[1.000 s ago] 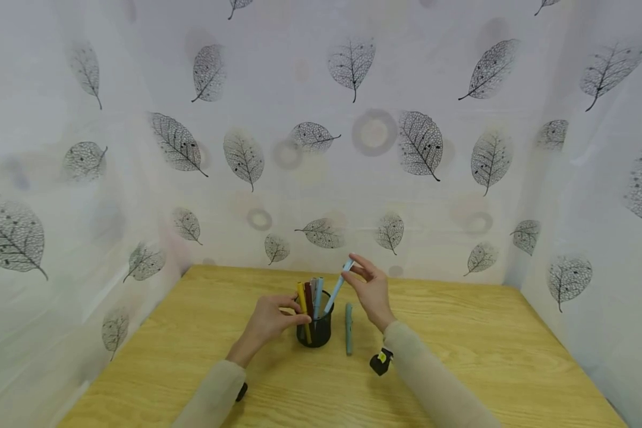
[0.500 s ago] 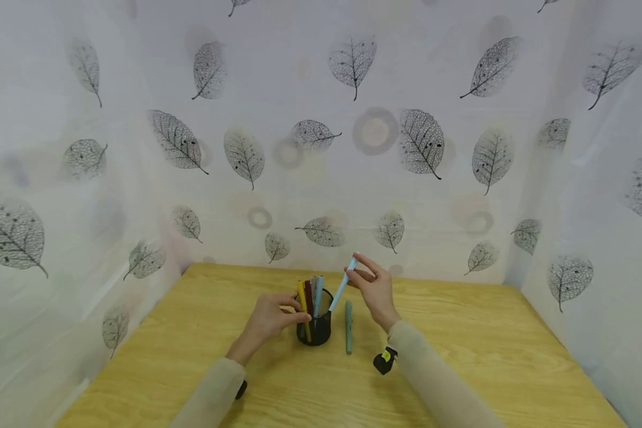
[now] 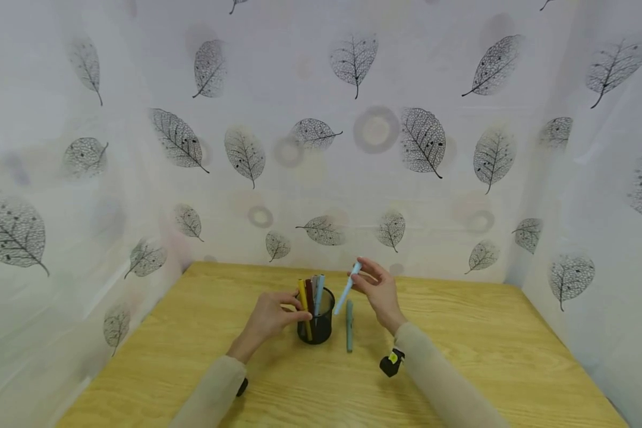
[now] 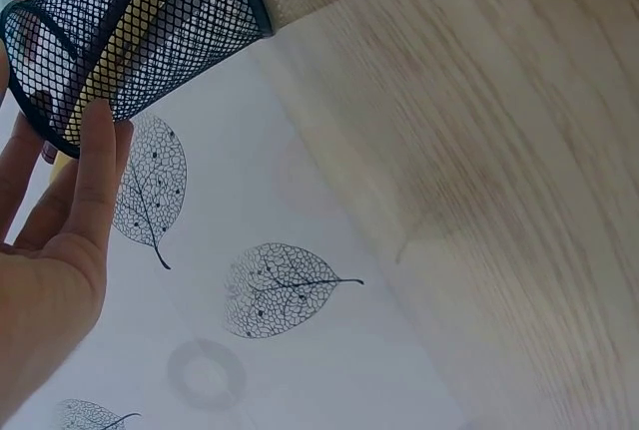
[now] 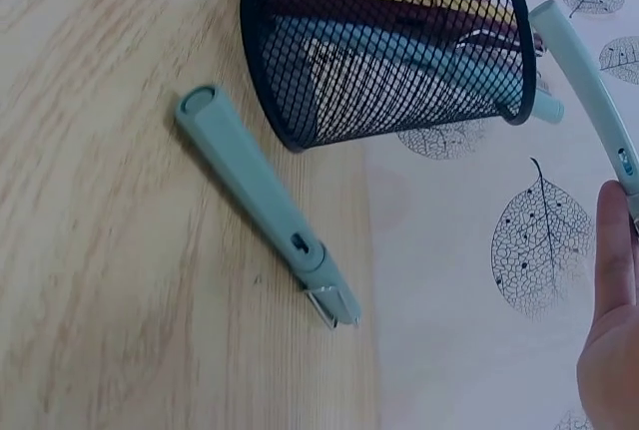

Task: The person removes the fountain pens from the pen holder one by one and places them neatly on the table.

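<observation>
Between my right hand's thumb and fingers is a pale blue pen, tilted, its lower end just outside the rim of a black mesh pen holder. My left hand grips that holder by its upper left rim, thumb in front and fingers behind. Inside stand a yellow pen, a dark red pen, and a light blue pen. A grey-green pen lies on the table right of the holder, its clip visible in the right wrist view.
The wooden table carries the holder and the loose pen. A pale sheet with leaf prints hangs behind it and along both sides.
The right hand has drawn the pale blue pen out of the holder and moved it right, over the rim. The left hand keeps its place on the holder.
</observation>
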`<act>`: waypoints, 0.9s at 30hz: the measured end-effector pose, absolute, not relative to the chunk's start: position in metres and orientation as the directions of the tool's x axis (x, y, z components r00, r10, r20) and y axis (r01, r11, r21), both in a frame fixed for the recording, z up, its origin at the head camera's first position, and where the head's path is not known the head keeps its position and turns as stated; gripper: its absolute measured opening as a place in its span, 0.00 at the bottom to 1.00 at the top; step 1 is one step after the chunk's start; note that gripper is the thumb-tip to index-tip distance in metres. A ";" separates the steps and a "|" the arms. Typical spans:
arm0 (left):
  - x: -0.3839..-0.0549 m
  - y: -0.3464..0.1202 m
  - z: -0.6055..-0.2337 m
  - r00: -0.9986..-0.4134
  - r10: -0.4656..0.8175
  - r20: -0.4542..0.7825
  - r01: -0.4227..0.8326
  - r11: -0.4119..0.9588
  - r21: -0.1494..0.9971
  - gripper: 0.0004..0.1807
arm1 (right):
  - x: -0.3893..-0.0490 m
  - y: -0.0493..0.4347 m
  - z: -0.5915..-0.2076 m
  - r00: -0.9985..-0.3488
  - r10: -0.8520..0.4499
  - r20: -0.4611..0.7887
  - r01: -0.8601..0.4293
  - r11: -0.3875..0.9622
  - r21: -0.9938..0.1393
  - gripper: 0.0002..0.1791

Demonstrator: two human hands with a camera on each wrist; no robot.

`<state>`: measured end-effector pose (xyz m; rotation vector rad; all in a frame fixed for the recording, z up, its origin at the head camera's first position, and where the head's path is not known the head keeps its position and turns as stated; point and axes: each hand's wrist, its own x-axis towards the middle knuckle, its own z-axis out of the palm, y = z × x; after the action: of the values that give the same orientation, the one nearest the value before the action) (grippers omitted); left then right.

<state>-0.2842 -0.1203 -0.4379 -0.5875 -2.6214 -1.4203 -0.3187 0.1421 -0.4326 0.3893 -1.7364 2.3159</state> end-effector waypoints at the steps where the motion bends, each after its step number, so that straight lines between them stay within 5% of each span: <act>1: -0.284 -0.120 -0.438 -0.919 0.287 0.271 0.384 0.492 0.781 0.10 | -0.319 0.144 -0.433 -0.944 0.015 0.331 -0.322 -0.275 -0.906 0.27; 27: -0.286 -0.120 -0.440 -0.922 0.282 0.267 0.377 0.485 0.789 0.10 | -0.324 0.165 -0.455 -0.966 -0.220 0.137 -0.148 0.033 -0.988 0.25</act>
<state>-0.2863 -0.1202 -0.4405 -0.5824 -2.6190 -1.4308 -0.3237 0.1648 -0.4548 0.4092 -2.2958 2.1838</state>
